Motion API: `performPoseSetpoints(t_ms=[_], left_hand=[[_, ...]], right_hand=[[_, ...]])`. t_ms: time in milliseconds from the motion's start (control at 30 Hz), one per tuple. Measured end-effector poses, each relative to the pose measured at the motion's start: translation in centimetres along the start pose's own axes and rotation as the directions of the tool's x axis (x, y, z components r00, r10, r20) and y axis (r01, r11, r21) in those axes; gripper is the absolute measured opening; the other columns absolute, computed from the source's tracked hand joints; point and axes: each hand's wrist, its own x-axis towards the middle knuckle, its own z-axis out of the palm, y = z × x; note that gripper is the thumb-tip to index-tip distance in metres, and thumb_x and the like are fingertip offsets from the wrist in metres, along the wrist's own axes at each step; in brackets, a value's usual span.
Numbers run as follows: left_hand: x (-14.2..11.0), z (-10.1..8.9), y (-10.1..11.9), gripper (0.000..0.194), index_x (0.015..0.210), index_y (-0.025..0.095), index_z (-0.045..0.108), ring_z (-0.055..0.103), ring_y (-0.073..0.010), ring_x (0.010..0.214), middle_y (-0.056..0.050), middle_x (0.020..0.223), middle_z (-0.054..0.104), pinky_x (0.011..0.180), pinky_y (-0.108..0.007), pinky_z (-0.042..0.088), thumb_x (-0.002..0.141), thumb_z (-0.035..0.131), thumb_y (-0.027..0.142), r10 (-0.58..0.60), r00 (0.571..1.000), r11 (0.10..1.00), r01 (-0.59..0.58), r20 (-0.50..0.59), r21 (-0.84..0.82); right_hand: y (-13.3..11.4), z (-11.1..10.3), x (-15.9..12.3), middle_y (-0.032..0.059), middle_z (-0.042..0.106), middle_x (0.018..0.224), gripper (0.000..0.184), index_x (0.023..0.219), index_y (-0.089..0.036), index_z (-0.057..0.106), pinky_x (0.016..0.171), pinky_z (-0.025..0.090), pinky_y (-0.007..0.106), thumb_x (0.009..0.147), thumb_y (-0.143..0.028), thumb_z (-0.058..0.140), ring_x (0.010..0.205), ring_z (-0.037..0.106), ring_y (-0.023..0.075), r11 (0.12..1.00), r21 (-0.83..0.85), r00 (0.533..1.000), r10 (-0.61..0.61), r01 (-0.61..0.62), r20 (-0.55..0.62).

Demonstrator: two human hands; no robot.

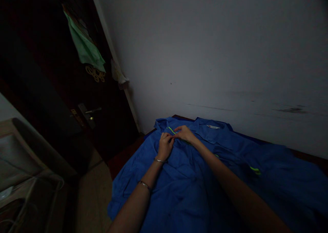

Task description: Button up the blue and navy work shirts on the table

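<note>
A blue work jacket [176, 181] with lime-yellow trim [172, 130] lies spread out in front of me. More blue cloth, with a collar bearing a white label [212, 126], lies to its right; I cannot tell if this is a second garment. My left hand [165, 146], a bangle on its wrist, has its fingers closed on the jacket beside the trim. Just right of it, my right hand [185, 134] pinches the same stretch of cloth. The fingertips of both hands nearly meet there, and the exact bit between them is too small and dark to make out.
Behind the cloth rises a pale, scuffed wall [205, 65]. At the left stands a dark door [112, 123] with a metal handle [93, 110] and a hanging green cloth [84, 46]. Furniture with cables [20, 178] stands at lower left, beside a strip of floor [92, 195].
</note>
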Motion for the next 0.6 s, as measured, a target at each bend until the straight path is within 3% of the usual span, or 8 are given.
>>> performPoseSetpoints(t_ms=[233, 433, 600], left_hand=[[-0.01, -0.14, -0.02, 0.013, 0.078, 0.016, 0.064, 0.048, -0.0175, 0.081, -0.006, 0.077, 0.058, 0.073, -0.031, 0.042, 0.079, 0.051, 0.016, 0.041, 0.999, 0.999, -0.041, 0.034, 0.009], [0.08, -0.18, 0.10, 0.012, 0.076, 0.016, 0.064, 0.048, -0.0175, 0.079, -0.005, 0.075, 0.057, 0.072, -0.031, 0.041, 0.078, 0.052, 0.016, 0.030, 0.999, 0.999, -0.030, 0.025, 0.033], [0.12, -0.22, 0.24, 0.013, 0.075, 0.017, 0.064, 0.049, -0.0175, 0.079, -0.005, 0.075, 0.057, 0.072, -0.031, 0.041, 0.079, 0.052, 0.017, 0.031, 0.999, 0.998, -0.032, 0.022, 0.053]], right_hand=[[0.09, 0.27, -0.31, 0.0041, 0.067, 0.071, 0.034, 0.092, -0.010, 0.067, 0.059, 0.043, 0.020, 0.058, -0.013, 0.064, 0.067, 0.061, 0.0159, 0.987, -0.144, 0.995, -0.081, 0.073, -0.049], [0.01, -0.01, -0.62, 0.0071, 0.068, 0.078, 0.025, 0.085, -0.010, 0.069, 0.065, 0.044, 0.022, 0.062, -0.020, 0.065, 0.074, 0.062, 0.0176, 0.980, -0.169, 0.993, -0.110, 0.100, -0.050], [-0.30, 0.06, -0.56, 0.0045, 0.067, 0.066, 0.023, 0.085, -0.010, 0.069, 0.054, 0.044, 0.019, 0.062, -0.016, 0.066, 0.060, 0.061, 0.0138, 0.993, -0.113, 0.999, -0.037, 0.034, -0.032]])
